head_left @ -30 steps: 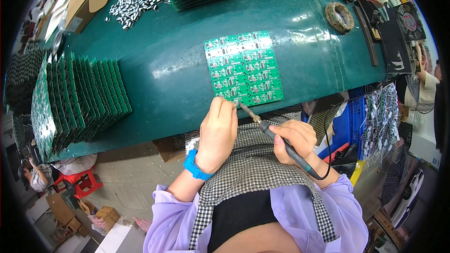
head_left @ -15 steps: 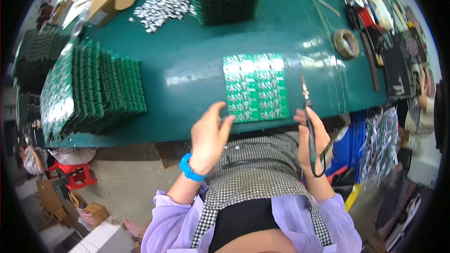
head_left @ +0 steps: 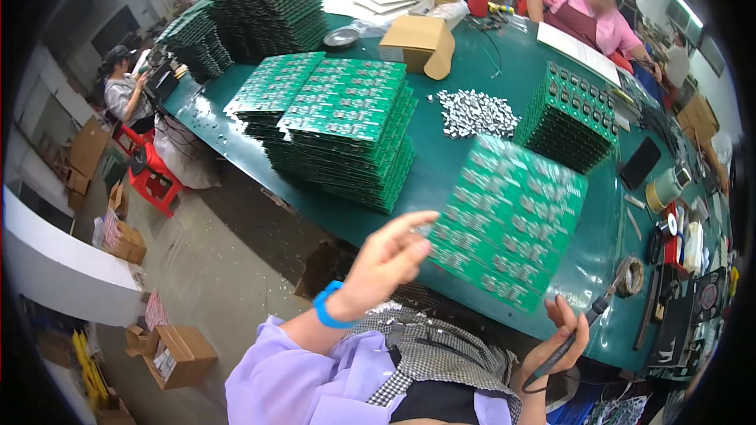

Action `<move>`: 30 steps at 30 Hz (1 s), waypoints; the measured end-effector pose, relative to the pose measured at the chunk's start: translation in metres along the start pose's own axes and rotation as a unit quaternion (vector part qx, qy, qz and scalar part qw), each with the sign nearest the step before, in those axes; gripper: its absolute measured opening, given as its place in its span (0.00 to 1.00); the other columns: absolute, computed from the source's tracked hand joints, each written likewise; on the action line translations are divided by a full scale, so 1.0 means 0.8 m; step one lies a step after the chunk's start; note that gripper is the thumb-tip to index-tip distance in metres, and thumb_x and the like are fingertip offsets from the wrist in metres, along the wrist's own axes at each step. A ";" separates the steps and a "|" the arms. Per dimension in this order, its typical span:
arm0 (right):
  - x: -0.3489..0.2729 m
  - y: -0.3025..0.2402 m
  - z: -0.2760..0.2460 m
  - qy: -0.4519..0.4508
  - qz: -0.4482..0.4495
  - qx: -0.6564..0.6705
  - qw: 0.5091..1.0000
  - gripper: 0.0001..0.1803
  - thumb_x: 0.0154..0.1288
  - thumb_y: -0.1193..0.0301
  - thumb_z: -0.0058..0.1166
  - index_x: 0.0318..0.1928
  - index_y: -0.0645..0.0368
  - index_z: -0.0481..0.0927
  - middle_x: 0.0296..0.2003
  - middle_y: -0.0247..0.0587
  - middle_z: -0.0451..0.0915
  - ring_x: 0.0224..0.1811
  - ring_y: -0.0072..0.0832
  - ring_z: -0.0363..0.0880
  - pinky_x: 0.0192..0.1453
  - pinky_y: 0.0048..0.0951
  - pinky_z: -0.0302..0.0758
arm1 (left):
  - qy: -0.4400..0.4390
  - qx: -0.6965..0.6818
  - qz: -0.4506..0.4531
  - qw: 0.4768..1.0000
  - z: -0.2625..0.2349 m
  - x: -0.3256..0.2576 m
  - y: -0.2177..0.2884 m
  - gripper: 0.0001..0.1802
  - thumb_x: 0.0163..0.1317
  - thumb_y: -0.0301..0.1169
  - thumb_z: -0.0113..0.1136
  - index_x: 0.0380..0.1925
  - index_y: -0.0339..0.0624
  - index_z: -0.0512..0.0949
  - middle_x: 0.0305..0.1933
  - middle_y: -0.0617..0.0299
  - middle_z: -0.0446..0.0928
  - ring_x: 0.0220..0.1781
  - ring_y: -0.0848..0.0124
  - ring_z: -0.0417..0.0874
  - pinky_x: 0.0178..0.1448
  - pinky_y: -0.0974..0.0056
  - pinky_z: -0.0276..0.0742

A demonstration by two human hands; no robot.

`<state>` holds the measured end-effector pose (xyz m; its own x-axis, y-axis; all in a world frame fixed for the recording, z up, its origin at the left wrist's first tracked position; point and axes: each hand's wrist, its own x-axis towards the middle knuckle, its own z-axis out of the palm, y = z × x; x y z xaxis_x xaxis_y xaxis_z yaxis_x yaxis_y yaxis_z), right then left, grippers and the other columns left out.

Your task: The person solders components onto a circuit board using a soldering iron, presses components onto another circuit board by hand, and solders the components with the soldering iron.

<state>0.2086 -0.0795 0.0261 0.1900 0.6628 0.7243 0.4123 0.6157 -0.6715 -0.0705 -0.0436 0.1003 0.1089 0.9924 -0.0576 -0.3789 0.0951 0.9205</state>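
A green circuit board panel (head_left: 512, 220) with rows of small silver parts is blurred and tilted over the near edge of the green table (head_left: 441, 161). My left hand (head_left: 390, 256), with a blue wristband, pinches the panel's near left edge between finger and thumb. My right hand (head_left: 563, 338) is low at the table's edge, right of the panel and apart from it. It holds a black soldering iron (head_left: 587, 323) whose tip points up to the right.
Tall stacks of green boards (head_left: 339, 126) stand at the left, with another stack (head_left: 571, 114) at the right. Between them lie loose silver parts (head_left: 476, 114). There is a cardboard box (head_left: 417, 43), a solder coil (head_left: 630, 275), a phone (head_left: 639, 163), and a person in pink (head_left: 583, 12) opposite.
The view has swung up and to the left. My left hand took the panel's edge and lifted it off the table. My right hand drew the soldering iron away to the right.
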 end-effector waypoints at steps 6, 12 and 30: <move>0.003 0.006 0.018 -0.027 0.046 -0.008 0.999 0.12 0.75 0.69 0.40 0.50 0.64 0.70 0.48 0.56 0.80 0.42 0.39 0.83 0.48 0.35 0.79 | -0.007 -0.010 -0.009 1.000 -0.050 -0.016 -0.016 0.23 0.70 0.26 0.51 0.63 0.36 0.64 0.21 0.75 0.60 0.18 0.86 0.54 0.22 0.74 0.48; 0.004 0.022 0.028 -0.015 0.081 -0.041 0.996 0.08 0.72 0.75 0.44 0.48 0.63 0.72 0.49 0.56 0.80 0.43 0.34 0.84 0.49 0.32 0.78 | 0.043 0.039 -0.074 0.996 -0.063 0.026 -0.086 0.22 0.68 0.28 0.53 0.61 0.37 0.68 0.21 0.75 0.63 0.19 0.86 0.56 0.21 0.75 0.49; 0.101 0.092 -0.330 0.332 0.178 -0.344 0.860 0.16 0.70 0.61 0.51 0.39 0.62 0.82 0.20 0.34 0.77 0.24 0.19 0.75 0.28 0.24 0.67 | 0.148 0.544 0.134 0.815 -0.082 0.062 -0.146 0.19 0.66 0.26 0.53 0.56 0.30 0.70 0.27 0.54 0.70 0.29 0.61 0.70 0.38 0.58 0.69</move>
<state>0.4896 -0.0936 0.0766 0.7864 0.2262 0.5747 0.6087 -0.1258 -0.7834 -0.0814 -0.0002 -0.0353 -0.1306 0.9568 0.2597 0.7034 -0.0952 0.7044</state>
